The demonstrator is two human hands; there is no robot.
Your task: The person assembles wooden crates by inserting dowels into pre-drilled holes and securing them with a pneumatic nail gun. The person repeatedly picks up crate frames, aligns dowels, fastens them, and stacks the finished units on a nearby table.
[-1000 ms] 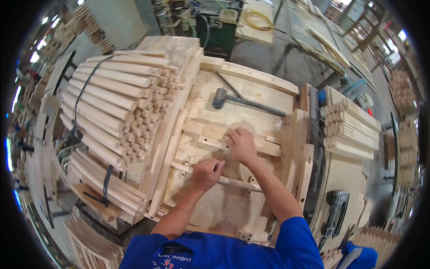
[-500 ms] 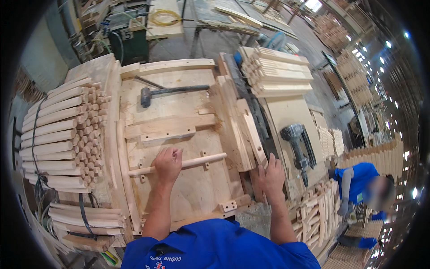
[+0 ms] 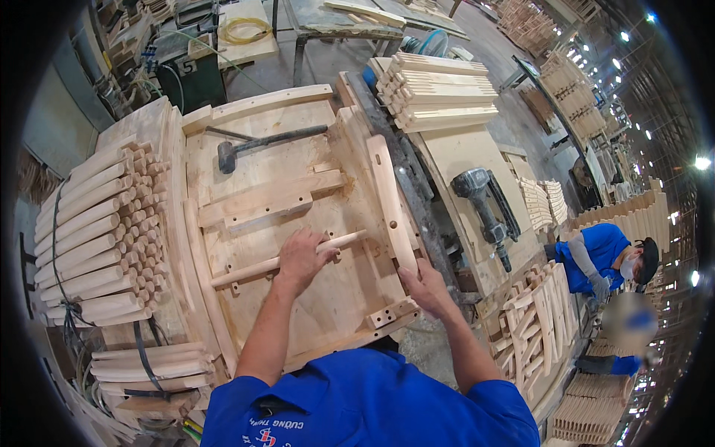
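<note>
On the wooden assembly jig (image 3: 357,287) lies a round wooden rod (image 3: 249,273), its left end against a long wooden rail (image 3: 208,279). My left hand (image 3: 300,262) is closed round the rod toward its right half. My right hand (image 3: 426,287) grips the near end of a curved wooden slat (image 3: 386,190) with holes in it. The slat is tilted over the right side of the jig. Beyond my left hand is a wooden block (image 3: 275,201) with holes, fixed across the jig. A black mallet (image 3: 227,156) rests farther back.
Bundled round sticks (image 3: 89,238) are stacked at the left. A nail gun (image 3: 484,208) lies on a board to the right, with a pile of wooden slats (image 3: 439,86) behind it. A co-worker in blue (image 3: 592,257) stands at the far right near more wooden parts (image 3: 536,320).
My right hand has taken hold of the curved slat and raised it off the jig's right side. My left hand has slid right along the rod, whose right end has swung away from me.
</note>
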